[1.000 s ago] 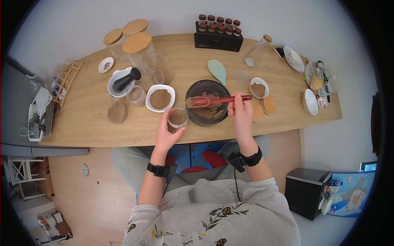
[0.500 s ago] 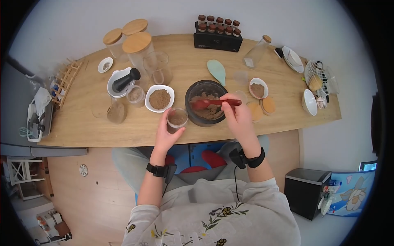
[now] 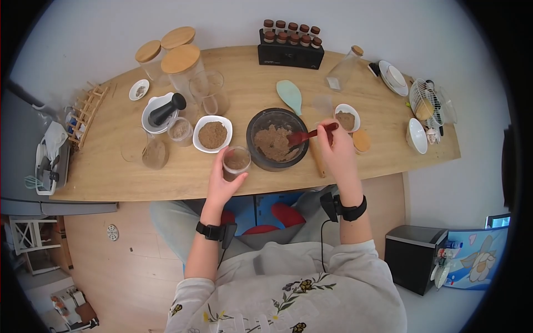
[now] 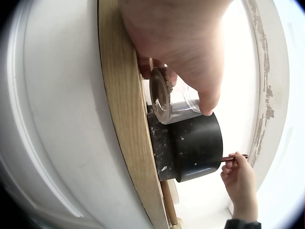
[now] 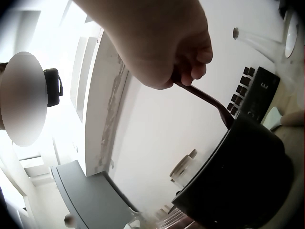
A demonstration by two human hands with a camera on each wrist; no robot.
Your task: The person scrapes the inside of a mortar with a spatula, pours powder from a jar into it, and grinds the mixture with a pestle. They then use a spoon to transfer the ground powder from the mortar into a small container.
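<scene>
My left hand point(image 3: 222, 183) holds a clear jar point(image 3: 237, 160) by its side, thumb and fingers around it. Some brown powder is inside. Just right of the jar stands a black bowl point(image 3: 272, 163) with a heap of brown powder point(image 3: 273, 142) in it. My right hand point(image 3: 340, 155) grips the handle of a red scoop point(image 3: 313, 133) above the bowl's right rim. The scoop's head dips into the bowl, at the right edge of the powder. In the right wrist view, the scoop point(image 5: 206, 98) slants down over the rim and its head is hidden.
A white bowl point(image 3: 197, 135) of brown powder sits behind the jar. Beyond the black bowl lies a pale green spatula point(image 3: 288, 93); its wooden handle point(image 3: 318, 158) runs beside the bowl. A small white bowl point(image 3: 355, 121) and round wooden lid point(image 3: 361, 141) lie right.
The scoop was level over the bowl's left side with powder in it, then tipped down; now its head is at the right. My right hand has shifted right. The left hand keeps holding the jar.
</scene>
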